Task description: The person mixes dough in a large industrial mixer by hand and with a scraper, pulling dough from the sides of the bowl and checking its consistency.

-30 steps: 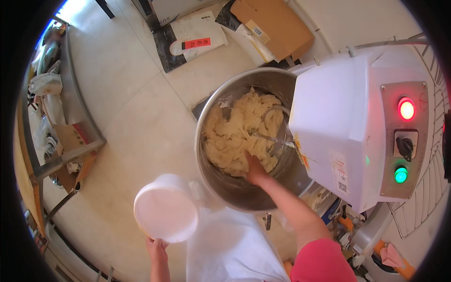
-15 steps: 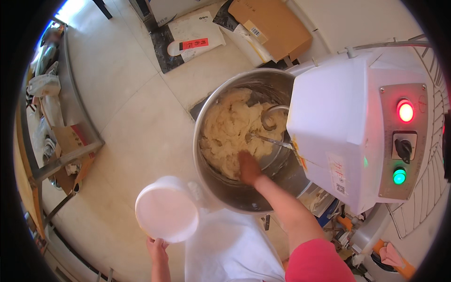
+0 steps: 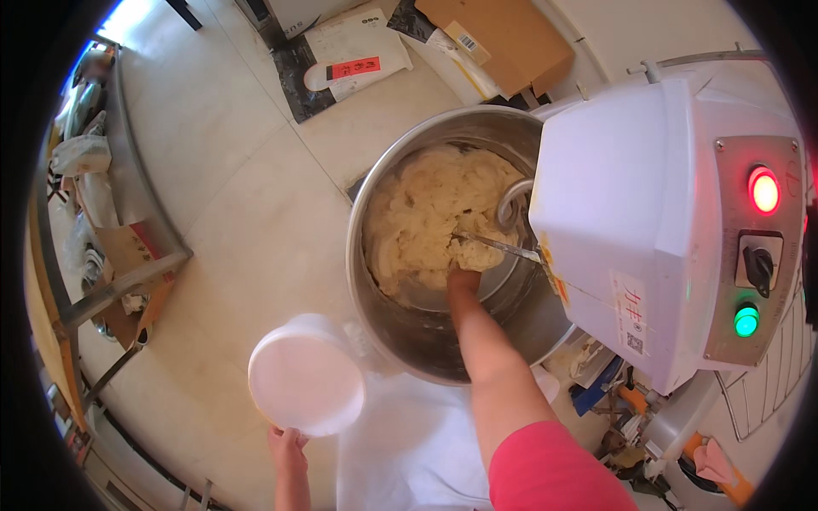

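Observation:
A pale, lumpy mass of dough (image 3: pixel 426 209) fills much of the steel mixer bowl (image 3: pixel 362 294). My right hand (image 3: pixel 463 279) reaches into the bowl, pressed against the near edge of the dough. Its fingers are hidden in or under the dough, so their grip does not show. Just beyond that hand are a thin metal bar (image 3: pixel 498 244) and the curved dough hook (image 3: pixel 511 201). Lower down, my left hand (image 3: pixel 288 441) is closed on the near rim of a round white plastic tub (image 3: pixel 305 383), held tilted beside the bowl.
The white mixer head (image 3: pixel 613 196) overhangs the bowl's right side; its control panel (image 3: pixel 754 247) has red and green lights lit. Cardboard (image 3: pixel 503 43) and a flattened bag (image 3: pixel 349 68) lie on the floor beyond. A cluttered metal shelf (image 3: pixel 136 170) stands left, a wire rack (image 3: pixel 763 366) right.
My right hand has moved slightly right and farther into the bowl, and its fingers are now out of sight at the dough. The left hand and tub are nearly unmoved. The view has shifted slightly.

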A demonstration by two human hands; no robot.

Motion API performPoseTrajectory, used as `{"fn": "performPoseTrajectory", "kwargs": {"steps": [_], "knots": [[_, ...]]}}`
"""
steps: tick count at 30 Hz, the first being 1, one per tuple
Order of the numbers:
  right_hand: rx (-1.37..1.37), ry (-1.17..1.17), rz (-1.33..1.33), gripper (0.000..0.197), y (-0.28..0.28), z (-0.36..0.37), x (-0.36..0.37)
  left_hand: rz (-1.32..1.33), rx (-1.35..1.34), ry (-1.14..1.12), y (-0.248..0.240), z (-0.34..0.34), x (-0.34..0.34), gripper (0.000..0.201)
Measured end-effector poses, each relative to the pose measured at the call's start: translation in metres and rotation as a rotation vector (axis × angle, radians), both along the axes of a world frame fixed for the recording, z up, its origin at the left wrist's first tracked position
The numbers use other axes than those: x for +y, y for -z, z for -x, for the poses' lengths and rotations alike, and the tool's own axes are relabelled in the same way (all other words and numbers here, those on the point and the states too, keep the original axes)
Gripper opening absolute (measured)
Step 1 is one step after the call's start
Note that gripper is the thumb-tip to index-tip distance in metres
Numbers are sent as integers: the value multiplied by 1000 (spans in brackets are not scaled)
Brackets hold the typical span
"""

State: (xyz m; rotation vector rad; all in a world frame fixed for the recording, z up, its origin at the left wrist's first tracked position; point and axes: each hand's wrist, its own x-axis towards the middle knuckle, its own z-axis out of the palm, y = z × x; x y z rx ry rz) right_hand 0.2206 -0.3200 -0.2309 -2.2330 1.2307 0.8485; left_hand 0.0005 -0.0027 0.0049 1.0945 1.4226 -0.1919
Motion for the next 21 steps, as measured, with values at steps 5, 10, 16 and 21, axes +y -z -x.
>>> {"fn": "performPoseTrajectory", "kwargs": {"steps": [5,10,16,21], "knots": [[27,360,-705,53,-57,22,5,36,-46,30,3,16,12,21],[39,660,-662,57,-102,11,7,21,-85,2,0,4,5,23],[-19,145,-105,58,-4,-10,4,67,-73,3,1,-4,-4,24],[33,-105,87,56,5,17,18,23,-34,-7,-4,5,-2,24]]}}
